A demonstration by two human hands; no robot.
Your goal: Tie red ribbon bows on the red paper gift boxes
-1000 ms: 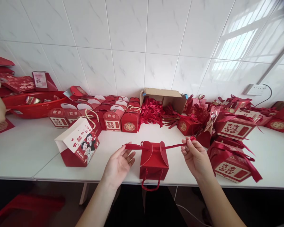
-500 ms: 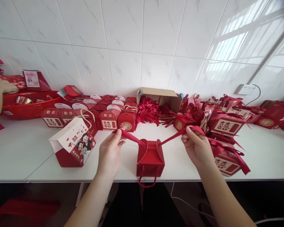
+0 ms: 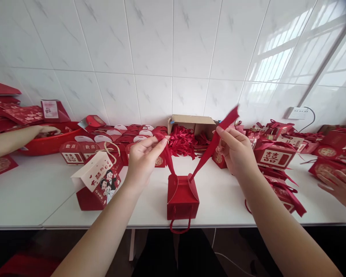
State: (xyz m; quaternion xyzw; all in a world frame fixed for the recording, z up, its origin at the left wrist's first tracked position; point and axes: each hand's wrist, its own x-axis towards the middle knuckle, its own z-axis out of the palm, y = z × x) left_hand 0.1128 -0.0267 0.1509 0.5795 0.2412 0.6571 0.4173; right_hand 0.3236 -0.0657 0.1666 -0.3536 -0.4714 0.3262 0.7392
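A small red gift box (image 3: 183, 192) stands at the table's front edge, its rope handle hanging over the edge. A red ribbon (image 3: 207, 157) runs through the box's top, and both ends rise in a V. My left hand (image 3: 145, 156) pinches one end above and left of the box. The other end is pinched in my right hand (image 3: 233, 150), up and to the right, with a loose tail sticking up past the fingers. Left of my left forearm sits a white-and-red box (image 3: 96, 182) with a cartoon couple and a cord handle.
Behind are rows of red boxes (image 3: 89, 148) and a cardboard carton (image 3: 193, 120) of ribbons. Stacked ribboned boxes (image 3: 273, 156) stand right. A co-worker's hand (image 3: 49, 130) is in a red basin (image 3: 66, 134); another person's hand (image 3: 338, 182) touches a box at right.
Both my hands have come closer together and higher, so the ribbon ends now stand more steeply. At left a co-worker's hand has reached into the basin; another person's hand has appeared at right.
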